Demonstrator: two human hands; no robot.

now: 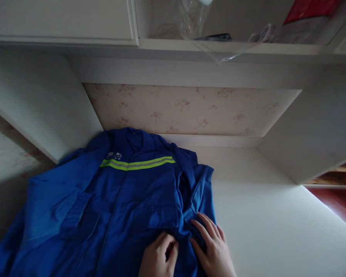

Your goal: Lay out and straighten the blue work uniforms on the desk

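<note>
A blue work jacket [112, 200] with a yellow-green reflective stripe across the chest lies spread front-up on a white desk [271, 227], collar toward the wall. My left hand [157, 256] pinches a fold of the jacket's cloth near its lower front, just below a chest pocket. My right hand [212, 246] lies flat with fingers spread on the jacket's right edge, pressing the fabric down. The two hands are close together at the bottom of the view.
White side panels [46, 104] wall in the desk on the left and right, with floral wallpaper [190, 109] behind. A shelf [233, 46] above holds clear plastic wrap, a dark object and something red. Bare desk surface lies right of the jacket.
</note>
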